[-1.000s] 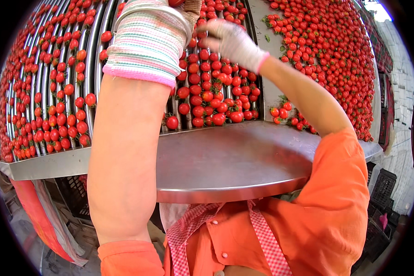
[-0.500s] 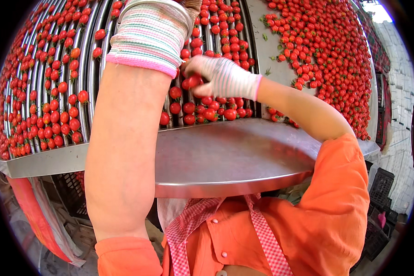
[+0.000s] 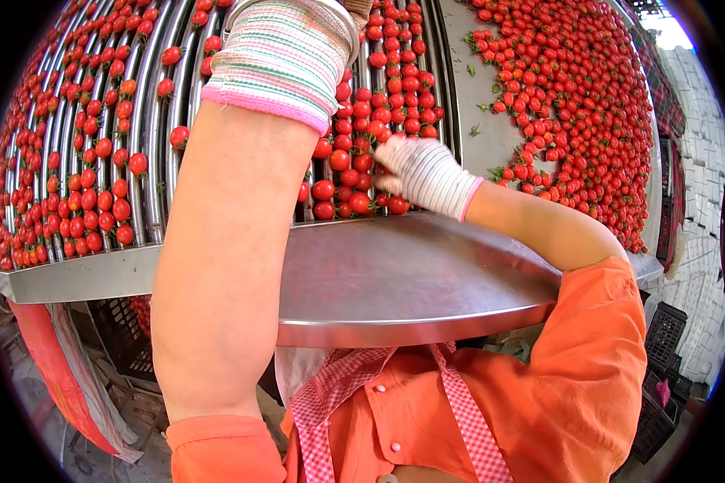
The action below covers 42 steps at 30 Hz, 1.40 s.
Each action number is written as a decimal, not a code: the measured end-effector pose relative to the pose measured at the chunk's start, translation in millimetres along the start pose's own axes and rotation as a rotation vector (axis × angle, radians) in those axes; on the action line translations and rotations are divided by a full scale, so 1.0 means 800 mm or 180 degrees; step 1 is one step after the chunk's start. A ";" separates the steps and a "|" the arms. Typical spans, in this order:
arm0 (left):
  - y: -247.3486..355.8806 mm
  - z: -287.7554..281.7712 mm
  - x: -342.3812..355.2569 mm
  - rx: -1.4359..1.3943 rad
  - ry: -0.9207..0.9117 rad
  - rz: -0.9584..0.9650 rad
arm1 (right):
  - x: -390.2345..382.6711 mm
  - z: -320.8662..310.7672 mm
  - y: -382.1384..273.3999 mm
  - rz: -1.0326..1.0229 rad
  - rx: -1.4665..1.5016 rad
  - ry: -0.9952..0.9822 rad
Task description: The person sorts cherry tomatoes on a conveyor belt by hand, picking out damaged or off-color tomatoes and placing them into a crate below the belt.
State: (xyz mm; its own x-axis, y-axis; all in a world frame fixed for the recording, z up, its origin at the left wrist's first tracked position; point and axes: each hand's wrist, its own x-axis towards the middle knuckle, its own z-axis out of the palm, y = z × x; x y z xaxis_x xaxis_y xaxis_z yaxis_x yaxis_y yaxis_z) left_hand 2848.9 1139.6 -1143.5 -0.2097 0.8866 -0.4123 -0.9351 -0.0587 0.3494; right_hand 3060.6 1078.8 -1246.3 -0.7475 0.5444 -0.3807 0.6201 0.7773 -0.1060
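Observation:
Small red tomatoes lie in rows on the metal rollers. My right hand, in a striped glove with bare fingertips, is low over the rows near the rollers' front end. Its thumb and fingers are apart and point left, touching or just above several tomatoes; I see none gripped. My left hand, gloved with a pink cuff, reaches far forward over the rollers. Its fingers are cut off by the upper edge, so what it touches is hidden. My left forearm covers part of the rollers.
A metal ledge runs between my body and the rollers. To the right, a large heap of tomatoes lies on a metal surface with bits of green stem. Black crates stand at the lower right, another crate under the ledge.
My right hand has moved right and slightly nearer, and its fingers have spread from around the tomatoes. My left glove sits a little further right. Tomatoes left of my arm have shifted slightly.

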 end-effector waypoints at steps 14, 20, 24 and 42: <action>-0.010 0.001 0.004 -0.0014 0.0061 -0.0043 | 0.026 -0.013 -0.068 -0.0725 -0.0722 -0.0033; 0.002 -0.023 0.038 -0.0219 -0.0132 -0.0090 | 0.020 -0.004 -0.052 -0.1480 -0.0613 0.0152; 0.001 -0.026 0.043 -0.0463 -0.0005 -0.0227 | 0.017 0.008 -0.046 -0.1674 -0.0575 0.0361; -0.020 -0.032 0.058 -0.0440 -0.0142 -0.0201 | 0.037 -0.030 -0.021 -0.0718 0.0323 0.0156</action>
State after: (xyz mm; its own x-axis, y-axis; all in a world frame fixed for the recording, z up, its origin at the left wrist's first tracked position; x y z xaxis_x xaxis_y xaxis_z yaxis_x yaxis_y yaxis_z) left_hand 2846.9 1169.8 -1189.7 -0.1391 0.9099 -0.3909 -0.9771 -0.0620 0.2034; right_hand 3022.2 1089.4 -1234.0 -0.8788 0.3772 -0.2922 0.4551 0.8467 -0.2758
